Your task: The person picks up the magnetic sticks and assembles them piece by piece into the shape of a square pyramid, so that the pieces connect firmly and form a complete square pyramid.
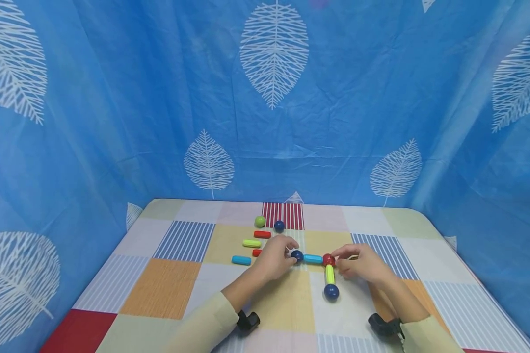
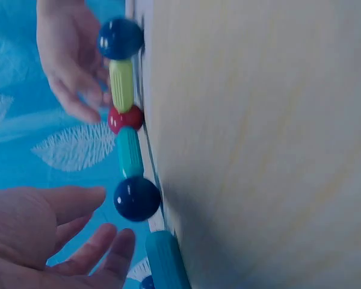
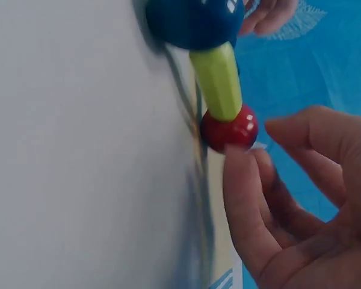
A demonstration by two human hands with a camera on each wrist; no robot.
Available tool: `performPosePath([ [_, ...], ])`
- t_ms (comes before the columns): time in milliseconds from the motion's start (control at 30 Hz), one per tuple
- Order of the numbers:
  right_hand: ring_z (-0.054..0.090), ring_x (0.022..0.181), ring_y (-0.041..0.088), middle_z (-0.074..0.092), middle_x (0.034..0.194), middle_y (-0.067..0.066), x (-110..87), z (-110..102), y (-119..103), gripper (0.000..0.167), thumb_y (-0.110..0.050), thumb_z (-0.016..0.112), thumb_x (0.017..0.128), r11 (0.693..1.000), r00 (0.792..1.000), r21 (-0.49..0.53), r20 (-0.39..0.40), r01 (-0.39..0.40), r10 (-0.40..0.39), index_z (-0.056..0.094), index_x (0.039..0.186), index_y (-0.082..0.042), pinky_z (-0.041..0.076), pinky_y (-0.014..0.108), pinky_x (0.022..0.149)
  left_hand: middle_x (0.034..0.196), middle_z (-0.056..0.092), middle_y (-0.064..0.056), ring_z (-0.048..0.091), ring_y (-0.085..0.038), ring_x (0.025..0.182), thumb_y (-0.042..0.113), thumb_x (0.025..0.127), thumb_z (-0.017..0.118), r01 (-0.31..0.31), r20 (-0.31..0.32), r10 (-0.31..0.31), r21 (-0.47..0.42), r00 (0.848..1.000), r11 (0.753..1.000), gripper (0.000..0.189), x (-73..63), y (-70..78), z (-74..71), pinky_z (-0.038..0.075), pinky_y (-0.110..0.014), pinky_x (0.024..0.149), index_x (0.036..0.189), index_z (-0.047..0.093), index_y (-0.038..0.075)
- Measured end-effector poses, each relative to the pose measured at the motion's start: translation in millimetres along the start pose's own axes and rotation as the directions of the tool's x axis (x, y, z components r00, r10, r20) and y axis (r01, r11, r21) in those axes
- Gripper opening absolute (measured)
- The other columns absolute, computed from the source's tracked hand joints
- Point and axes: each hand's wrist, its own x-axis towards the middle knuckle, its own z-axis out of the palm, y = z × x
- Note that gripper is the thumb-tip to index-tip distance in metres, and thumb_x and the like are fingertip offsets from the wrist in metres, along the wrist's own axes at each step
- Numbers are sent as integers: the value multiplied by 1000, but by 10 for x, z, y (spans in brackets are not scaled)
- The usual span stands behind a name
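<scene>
Over the patchy table (image 1: 159, 289), the left hand (image 1: 274, 257) is wide and empty; the right hand (image 1: 363, 263) is half bent, pinching nothing. Between them, a blue stick (image 1: 312, 259) and yellow stick (image 1: 330, 275) meet at a red ball (image 1: 328, 260).

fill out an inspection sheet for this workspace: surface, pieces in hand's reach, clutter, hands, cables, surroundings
Surface: patchwork-patterned tabletop
Job's things: left end ball, light blue stick, red ball, yellow-green stick, near end ball, meeting end to end, bent at the red ball; both end balls dark blue
Clutter: green ball, loose dark blue ball, two red sticks, loose yellow-green stick, loose blue stick
Left hand: fingers by left end ball, thumb apart from it
Right hand: fingertips at red ball, contact uncertain
Cables: nothing seen
Surroundings: blue curtain, white leaf prints
</scene>
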Motion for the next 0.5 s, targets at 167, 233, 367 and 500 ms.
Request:
performPosePath([
  [167, 64, 110, 32, 70, 124, 14, 111, -55, 79, 30, 0, 66, 92, 975, 979, -103, 65, 197, -191, 75, 119, -8, 57, 48, 92, 99, 67, -5, 57, -11, 84, 9, 88, 80, -56, 11, 57, -23, 998, 998, 22, -181, 67, 8, 52, -20, 76, 110, 74, 9],
  [233, 61, 123, 38, 68, 131, 14, 139, -58, 99, 33, 1, 63, 93, 961, 963, -114, 121, 253, -240, 74, 122, -10, 51, 57, 103, 97, 68, -4, 57, -8, 82, 10, 89, 79, -79, 50, 81, -42, 995, 996, 20, -244, 85, 14, 51, -18, 74, 109, 74, 7],
  [367, 60, 126, 38, 70, 129, 13, 149, -54, 91, 36, 3, 63, 92, 952, 945, -110, 196, 287, -262, 75, 121, -12, 53, 49, 104, 93, 69, 1, 59, -2, 80, 10, 89, 79, -81, 146, 96, -104, 985, 991, 19, -363, 117, 29, 52, -17, 74, 107, 74, 7],
  [500, 68, 110, 24, 73, 119, 12, 97, -56, 77, 29, 1, 70, 90, 950, 934, -82, 228, 302, -277, 75, 118, -8, 58, 26, 93, 89, 69, 4, 60, 0, 76, 10, 86, 81, -32, 221, 73, -184, 973, 982, 20, -454, 143, 44, 52, -17, 72, 104, 74, 7],
])
